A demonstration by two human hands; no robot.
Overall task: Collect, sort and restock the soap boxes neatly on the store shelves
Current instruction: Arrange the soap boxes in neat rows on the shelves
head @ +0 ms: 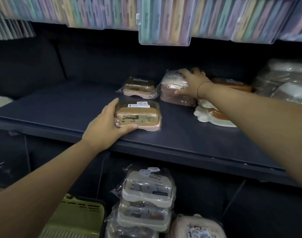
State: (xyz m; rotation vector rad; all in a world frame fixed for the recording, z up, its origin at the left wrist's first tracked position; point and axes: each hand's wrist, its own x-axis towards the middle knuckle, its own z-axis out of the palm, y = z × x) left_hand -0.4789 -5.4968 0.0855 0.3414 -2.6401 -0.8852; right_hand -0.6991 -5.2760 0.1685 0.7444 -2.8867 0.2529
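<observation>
On the dark blue shelf [60,107] my left hand [105,124] grips the left end of a brown-lidded pink soap box [139,115] in clear wrap, near the front edge. A second box of the same kind [138,88] lies further back. To its right, my right hand [191,83] holds a stack of pink and white wrapped soap boxes [172,88], fingers over the top and thumb on the front. A white and orange soap dish [212,115] lies partly under my right forearm.
Below the shelf stand stacked white soap boxes [146,194], a pink box [195,227] and a green slatted tray [76,219]. Clear cases of pastel items [164,21] hang above. Wrapped grey goods [284,79] fill the shelf's right end.
</observation>
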